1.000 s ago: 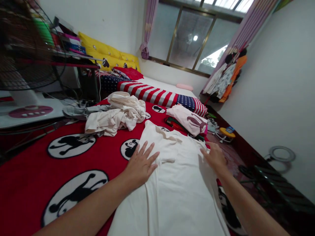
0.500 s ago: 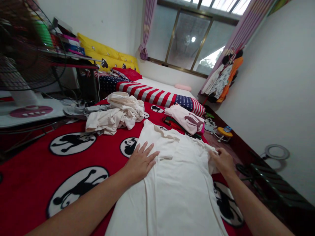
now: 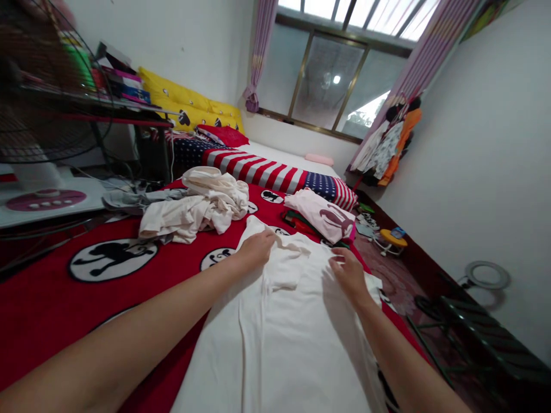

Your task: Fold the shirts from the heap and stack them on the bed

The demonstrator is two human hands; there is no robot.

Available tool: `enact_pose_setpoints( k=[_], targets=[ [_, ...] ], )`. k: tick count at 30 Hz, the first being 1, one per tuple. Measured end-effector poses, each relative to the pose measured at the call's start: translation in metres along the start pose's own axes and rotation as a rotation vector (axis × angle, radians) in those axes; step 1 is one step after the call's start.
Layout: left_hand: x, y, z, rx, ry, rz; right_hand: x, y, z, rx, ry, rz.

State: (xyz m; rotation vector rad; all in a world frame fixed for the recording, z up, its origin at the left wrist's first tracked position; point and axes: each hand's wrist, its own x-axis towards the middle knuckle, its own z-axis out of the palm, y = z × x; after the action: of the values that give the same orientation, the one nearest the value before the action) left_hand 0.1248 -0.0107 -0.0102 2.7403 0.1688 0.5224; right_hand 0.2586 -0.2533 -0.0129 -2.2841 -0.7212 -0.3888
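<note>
White T-shirt [image 3: 293, 338] lies flat on red monkey-print bed cover [image 3: 47, 304], collar end farthest from the person. Left hand [image 3: 257, 248] grips cloth at the collar; right hand [image 3: 349, 272] grips the opposite shoulder. Crumpled cream clothes [image 3: 193, 206] lie just beyond, folded pink garment [image 3: 321, 215] beside them.

pink folded shirt [image 3: 321, 215] | cream clothes pile [image 3: 202, 203] | flag-print bedding [image 3: 258, 166] | standing fan [image 3: 51, 97]
</note>
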Motion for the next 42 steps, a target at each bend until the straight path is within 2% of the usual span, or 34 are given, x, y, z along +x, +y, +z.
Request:
enact_pose_setpoints(
  k=[3, 6, 11, 15, 19, 24, 26, 28, 30, 32, 33, 35, 36, 38, 40, 42],
  targets=[
    [0.016, -0.006, 0.010, -0.009, 0.020, -0.018, 0.014, -0.020, 0.039, 0.033, -0.080, 0.007],
    [0.021, -0.011, 0.020, -0.002, 0.026, -0.047, 0.025, -0.026, 0.061, 0.009, -0.108, 0.046],
    [0.018, -0.018, 0.034, 0.037, -0.015, -0.140, 0.029, -0.022, 0.061, -0.101, -0.061, 0.187],
    [0.018, -0.020, 0.036, 0.101, -0.091, -0.207, 0.024, -0.022, 0.057, -0.245, -0.072, 0.273],
    [0.018, -0.019, 0.035, 0.128, -0.129, -0.192, 0.022, -0.024, 0.059, -0.347, -0.101, 0.293],
    [0.016, -0.019, 0.035, 0.163, -0.108, -0.144, 0.021, -0.026, 0.065, -0.354, -0.094, 0.251],
    [0.016, -0.016, 0.032, 0.195, -0.113, -0.128, 0.022, -0.026, 0.057, -0.332, -0.137, 0.191],
    [0.015, -0.010, 0.024, 0.221, -0.130, -0.114, 0.023, -0.023, 0.039, -0.304, -0.178, 0.136],
    [0.008, -0.002, 0.016, 0.229, -0.138, -0.086, 0.022, -0.011, 0.012, -0.320, -0.101, 0.123],
    [-0.004, 0.008, 0.010, 0.207, -0.141, -0.036, 0.017, 0.010, -0.019, -0.389, 0.077, 0.198],
    [-0.013, 0.013, 0.010, 0.188, -0.149, -0.009, 0.014, 0.022, -0.033, -0.424, 0.134, 0.282],
    [-0.031, 0.021, 0.013, 0.146, -0.171, 0.030, 0.005, 0.048, -0.054, -0.448, 0.123, 0.468],
    [-0.039, 0.024, 0.016, 0.131, -0.176, 0.038, 0.000, 0.059, -0.061, -0.437, 0.068, 0.536],
    [-0.052, 0.026, 0.024, 0.118, -0.169, 0.034, -0.010, 0.074, -0.068, -0.390, -0.026, 0.576],
    [-0.058, 0.025, 0.031, 0.111, -0.149, 0.025, -0.016, 0.080, -0.068, -0.330, -0.055, 0.543],
    [-0.059, 0.024, 0.035, 0.102, -0.129, 0.019, -0.020, 0.079, -0.066, -0.261, -0.032, 0.521]
  ],
)
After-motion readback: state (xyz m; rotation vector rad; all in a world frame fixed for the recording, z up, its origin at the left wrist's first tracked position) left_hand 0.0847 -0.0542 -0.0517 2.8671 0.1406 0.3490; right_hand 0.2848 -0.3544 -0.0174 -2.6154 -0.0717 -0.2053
